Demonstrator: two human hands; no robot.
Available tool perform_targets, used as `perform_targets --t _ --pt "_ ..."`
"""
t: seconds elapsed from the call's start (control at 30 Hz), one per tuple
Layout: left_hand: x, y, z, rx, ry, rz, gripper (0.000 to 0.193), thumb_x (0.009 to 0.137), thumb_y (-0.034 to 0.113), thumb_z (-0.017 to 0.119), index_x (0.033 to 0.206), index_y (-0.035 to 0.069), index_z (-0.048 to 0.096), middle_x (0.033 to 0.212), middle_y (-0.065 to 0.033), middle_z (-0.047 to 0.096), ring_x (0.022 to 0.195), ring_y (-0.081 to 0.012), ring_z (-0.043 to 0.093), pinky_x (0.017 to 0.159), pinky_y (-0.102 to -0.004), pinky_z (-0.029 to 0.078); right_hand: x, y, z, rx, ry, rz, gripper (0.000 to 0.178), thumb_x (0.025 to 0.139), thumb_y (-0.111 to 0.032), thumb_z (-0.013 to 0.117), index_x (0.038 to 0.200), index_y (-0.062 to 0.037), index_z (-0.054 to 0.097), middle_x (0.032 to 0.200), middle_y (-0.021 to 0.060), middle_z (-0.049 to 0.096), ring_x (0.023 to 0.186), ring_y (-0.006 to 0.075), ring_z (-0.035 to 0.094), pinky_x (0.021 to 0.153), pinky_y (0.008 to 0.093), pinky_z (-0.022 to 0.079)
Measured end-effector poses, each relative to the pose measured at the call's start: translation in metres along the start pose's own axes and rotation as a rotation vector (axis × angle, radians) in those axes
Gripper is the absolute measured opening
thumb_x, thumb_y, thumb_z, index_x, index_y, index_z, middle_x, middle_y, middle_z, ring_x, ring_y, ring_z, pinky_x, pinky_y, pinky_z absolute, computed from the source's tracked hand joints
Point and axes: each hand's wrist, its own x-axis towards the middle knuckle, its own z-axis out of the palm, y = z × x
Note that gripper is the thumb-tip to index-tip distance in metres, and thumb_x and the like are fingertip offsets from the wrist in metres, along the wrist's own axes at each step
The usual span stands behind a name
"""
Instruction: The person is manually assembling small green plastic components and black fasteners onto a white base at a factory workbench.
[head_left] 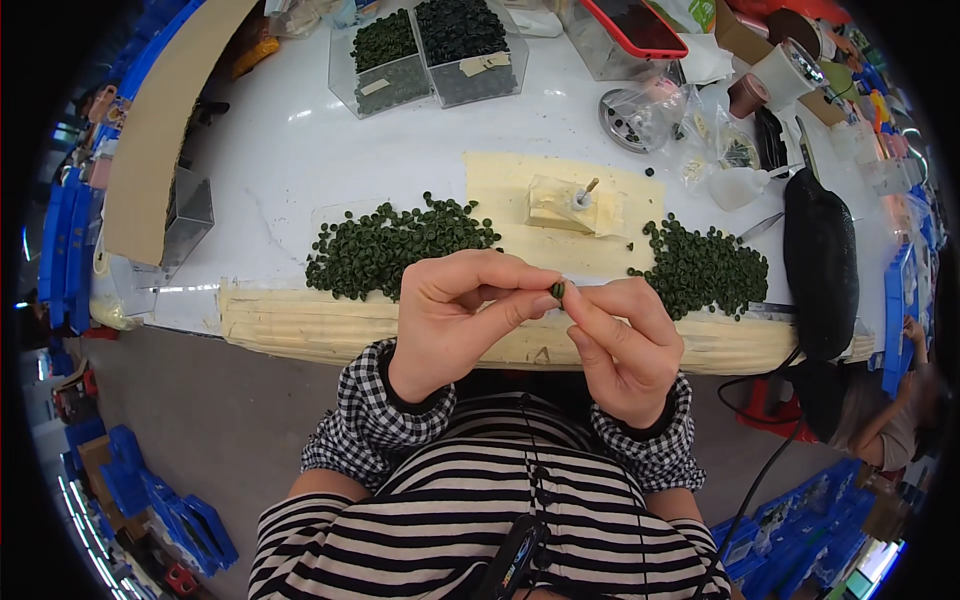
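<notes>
Above the near table edge, my left hand point(455, 315) pinches a small dark green round piece point(558, 290), like a button or cap, between thumb and index finger. From the other side, my right hand point(632, 350) has its fingertips at the same piece, its other fingers curled in. Behind my left hand lies a loose heap of similar green pieces point(385, 245). A second heap of green pieces point(705, 268) spreads beyond my right hand. Between them, a taped block point(560, 205) with a short upright peg point(590, 188) rests on a cream sheet point(490, 185).
Clear bins of green pieces point(385, 45) and darker pieces point(460, 35) stand at the back. A red-framed box point(640, 30), plastic bags and a round dish point(625, 120) crowd the back right. A black padded object point(820, 260) stands right; a cardboard sheet point(160, 130) left.
</notes>
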Motion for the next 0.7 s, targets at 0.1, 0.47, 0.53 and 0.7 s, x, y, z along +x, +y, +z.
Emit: perform_targets --t 0.1,0.47,0.53,0.7 --pt "0.0009 0.0001 -0.0011 0.03 -0.014 0.02 0.021 0.082 -0.011 0.067 0.101 -0.004 0.071 0.095 -0.0136 0.069 0.087 -0.0161 0.067 0.077 -0.0254 0.057 0.0002 0.0007 -0.0001 0.007 0.0 -0.007 0.037 0.073 0.001 0.074 0.11 -0.0029 0.071 0.089 0.006 0.066 0.07 0.0191 0.059 0.06 0.029 0.047" --pt "0.0012 0.0013 -0.0044 0.082 -0.05 0.031 0.021 0.08 -0.012 0.067 0.099 -0.004 0.072 0.092 -0.0139 0.07 0.085 -0.0162 0.068 0.074 -0.0248 0.055 0.0001 0.0044 -0.0014 0.031 -0.035 -0.031 0.039 0.071 0.001 0.074 0.11 -0.0032 0.071 0.09 0.006 0.066 0.07 0.0195 0.058 0.059 0.0285 0.047" --pt "0.001 0.0016 -0.0048 0.09 -0.046 0.025 0.02 0.081 -0.011 0.068 0.099 -0.003 0.072 0.091 -0.0131 0.07 0.084 -0.0161 0.068 0.074 -0.025 0.055 -0.0007 0.0052 -0.0017 0.025 -0.045 -0.032 0.039 0.071 0.001 0.074 0.11 -0.0033 0.071 0.091 0.006 0.066 0.07 0.0195 0.058 0.059 0.0282 0.048" --pt "0.0022 -0.0001 -0.0023 0.235 -0.005 0.028 0.019 0.08 -0.008 0.069 0.097 0.0 0.072 0.089 -0.0116 0.07 0.08 -0.0151 0.067 0.07 -0.0248 0.053 0.0003 0.0061 -0.0076 -0.014 -0.055 0.009 0.037 0.073 -0.002 0.075 0.11 -0.0028 0.071 0.092 0.0072 0.066 0.073 0.0202 0.058 0.062 0.0293 0.048"
